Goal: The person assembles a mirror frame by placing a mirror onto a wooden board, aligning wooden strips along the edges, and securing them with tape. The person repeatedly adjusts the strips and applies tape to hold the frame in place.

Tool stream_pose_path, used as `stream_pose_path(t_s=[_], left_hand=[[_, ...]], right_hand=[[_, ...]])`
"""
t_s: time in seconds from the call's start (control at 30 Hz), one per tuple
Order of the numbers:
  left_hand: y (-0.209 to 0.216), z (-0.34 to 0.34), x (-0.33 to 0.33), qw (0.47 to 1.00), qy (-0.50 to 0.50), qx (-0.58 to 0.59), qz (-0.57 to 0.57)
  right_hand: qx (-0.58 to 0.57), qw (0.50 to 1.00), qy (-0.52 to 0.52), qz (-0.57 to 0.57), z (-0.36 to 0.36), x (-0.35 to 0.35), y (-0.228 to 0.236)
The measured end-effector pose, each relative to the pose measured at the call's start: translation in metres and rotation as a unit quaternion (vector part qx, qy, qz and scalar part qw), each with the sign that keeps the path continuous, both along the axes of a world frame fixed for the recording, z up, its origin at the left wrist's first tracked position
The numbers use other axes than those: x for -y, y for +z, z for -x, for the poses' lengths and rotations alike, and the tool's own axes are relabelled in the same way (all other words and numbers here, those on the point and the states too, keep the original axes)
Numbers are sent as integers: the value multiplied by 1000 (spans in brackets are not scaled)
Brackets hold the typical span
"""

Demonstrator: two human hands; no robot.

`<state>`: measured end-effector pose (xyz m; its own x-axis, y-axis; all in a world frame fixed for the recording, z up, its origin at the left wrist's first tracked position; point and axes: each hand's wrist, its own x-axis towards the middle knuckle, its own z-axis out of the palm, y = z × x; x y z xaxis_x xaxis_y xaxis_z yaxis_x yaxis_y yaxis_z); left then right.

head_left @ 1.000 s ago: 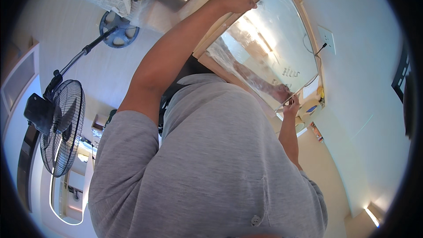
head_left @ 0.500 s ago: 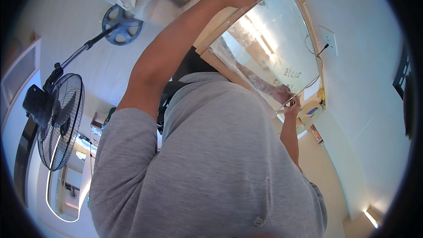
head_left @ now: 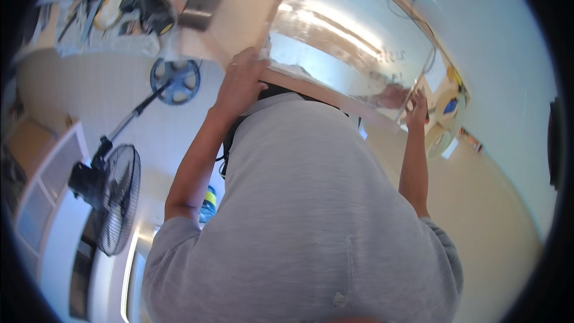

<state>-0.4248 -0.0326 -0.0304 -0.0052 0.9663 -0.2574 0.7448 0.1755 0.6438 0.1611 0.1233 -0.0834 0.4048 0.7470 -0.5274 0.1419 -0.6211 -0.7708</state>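
Observation:
A large mirror sheet (head_left: 341,36) lies on a wooden table (head_left: 245,6), with glare and some handwritten marks on its surface. My left hand (head_left: 242,81), a ring on one finger, rests at the near left corner of the sheet by the table's front edge. Its fingers lie forward and the thumb stands apart. At the sheet's right edge, my right hand (head_left: 417,110) has its fingers bent and closed about the edge; the fingertips are partly hidden. A reflection of that hand shows in the mirror.
Tape rolls (head_left: 439,142) and a yellow item (head_left: 455,78) lie beyond my right hand. A dark metallic box (head_left: 204,3) and a black-and-yellow tool (head_left: 149,3) are at the far left. A standing fan (head_left: 119,200) is on the left; a wall (head_left: 508,84) runs along the right.
My left hand has come back from the sheet's far edge to its near left corner. My right hand stays at the right edge. The view has shifted.

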Motion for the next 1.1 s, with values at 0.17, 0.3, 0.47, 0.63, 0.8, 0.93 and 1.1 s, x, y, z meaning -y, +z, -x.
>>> stream_pose_path(t_s=[0.17,0.3,0.47,0.63,0.8,0.93,1.1], left_hand=[[-7,-11,-6,994,-65,-43,-73],[-11,-12,-8,991,-84,-37,-97],[-20,-12,-5,982,-94,-35,-160],[-19,-25,9,990,-15,-85,-112],[-20,-31,16,987,35,-128,-96],[-21,-23,15,990,51,-111,-67],[-34,-9,15,990,121,-49,-47]], right_hand=[[108,984,121,-76,-13,65,11],[244,947,190,-83,0,129,8],[217,958,172,-80,21,164,3],[169,968,114,-146,21,172,-9],[120,974,91,-169,24,174,-10],[181,965,96,-166,30,173,-1],[180,959,81,-205,27,177,-4]])
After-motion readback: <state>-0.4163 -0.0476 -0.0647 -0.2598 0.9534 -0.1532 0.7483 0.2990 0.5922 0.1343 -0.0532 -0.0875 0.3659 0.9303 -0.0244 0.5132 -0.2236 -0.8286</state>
